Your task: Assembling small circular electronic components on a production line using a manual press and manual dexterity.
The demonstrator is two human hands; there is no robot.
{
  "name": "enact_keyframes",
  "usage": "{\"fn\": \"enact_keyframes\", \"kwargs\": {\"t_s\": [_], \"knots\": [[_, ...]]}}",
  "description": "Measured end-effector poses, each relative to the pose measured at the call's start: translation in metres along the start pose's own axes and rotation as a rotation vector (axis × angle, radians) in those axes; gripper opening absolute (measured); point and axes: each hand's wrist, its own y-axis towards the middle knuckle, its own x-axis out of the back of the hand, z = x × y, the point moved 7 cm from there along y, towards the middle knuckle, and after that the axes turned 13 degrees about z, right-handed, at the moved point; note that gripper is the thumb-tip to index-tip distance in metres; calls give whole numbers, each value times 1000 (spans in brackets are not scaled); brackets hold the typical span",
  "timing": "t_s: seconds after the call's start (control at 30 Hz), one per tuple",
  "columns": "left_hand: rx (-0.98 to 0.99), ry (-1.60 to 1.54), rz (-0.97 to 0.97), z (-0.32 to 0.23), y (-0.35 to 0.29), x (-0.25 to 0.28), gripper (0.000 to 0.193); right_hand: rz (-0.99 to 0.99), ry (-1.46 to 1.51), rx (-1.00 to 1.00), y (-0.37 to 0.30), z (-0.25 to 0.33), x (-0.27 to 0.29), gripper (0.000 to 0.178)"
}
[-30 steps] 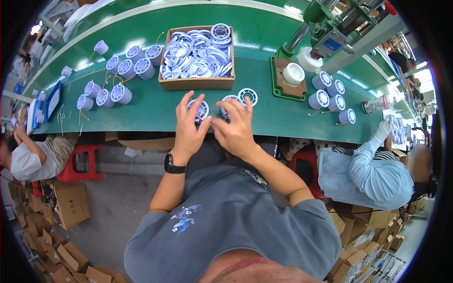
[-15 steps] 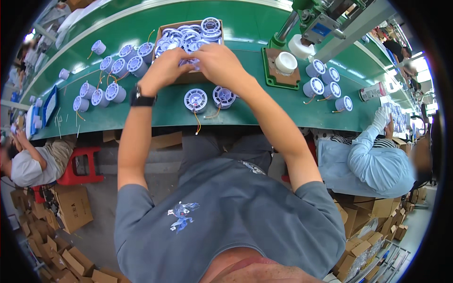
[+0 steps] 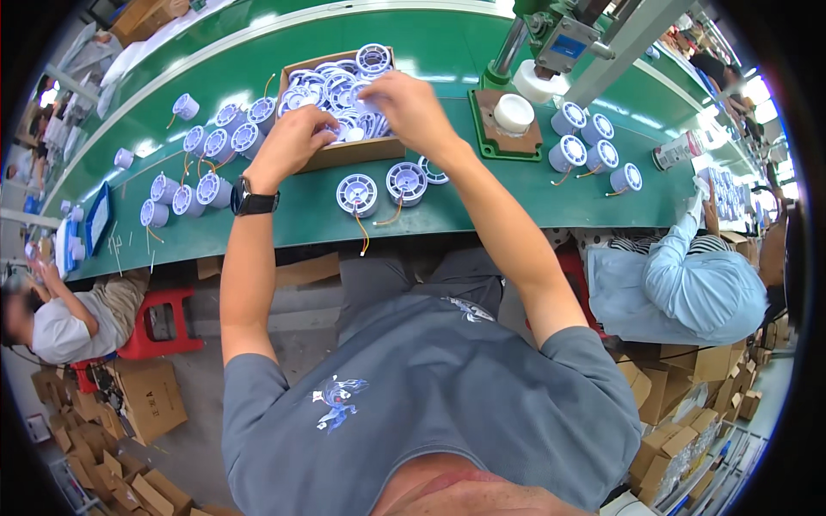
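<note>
Presently, in the head view, both hands are at the open carton (image 3: 354, 155), which stands on the green table (image 3: 305, 202) and is full of pale spoked discs (image 3: 338, 89). The left hand (image 3: 297, 140) is over the near left corner, its fingers curled and close to the discs; whether it pinches any of them, I cannot tell. The right hand (image 3: 409, 110) reaches over the right side with fingers bent down among the discs; its fingertips are partly hidden, so I also cannot tell if it holds something.

Near the table's front edge stand 2 pale motor housings, the left housing (image 3: 357, 194) and the right housing (image 3: 406, 182), close beside each other. A loose ring (image 3: 436, 171) lies just beside the right housing, next to the right forearm.

In my judgement, this forearm, if it is lowered carelessly, could push the ring or tip the right housing. The wire (image 3: 362, 232) of the left housing hangs over the edge; caught by clothing, it could pull the housing down. Also, the discs are heaped and overlapping, so 2 could come out together, or some could slide over the carton's rim.
</note>
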Motion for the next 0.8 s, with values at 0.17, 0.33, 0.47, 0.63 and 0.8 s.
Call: {"fn": "enact_keyframes", "kwargs": {"t_s": [0.17,0.33,0.47,0.63,0.8], "knots": [[103,-249,-194,8,-15,7,28,68,200,-183,-84,9,33,34],[147,-836,-334,-2,-56,-11,28,190,7,-367,-158,-4,19,33],[165,-1037,-371,-24,-83,-48,31,157,-91,-343,-166,-9,11,34],[150,-796,-393,-38,-87,-68,34,84,-103,-328,-162,-10,14,35],[158,-651,-322,-44,-84,-78,29,173,-109,-365,-161,-8,9,34]]}}
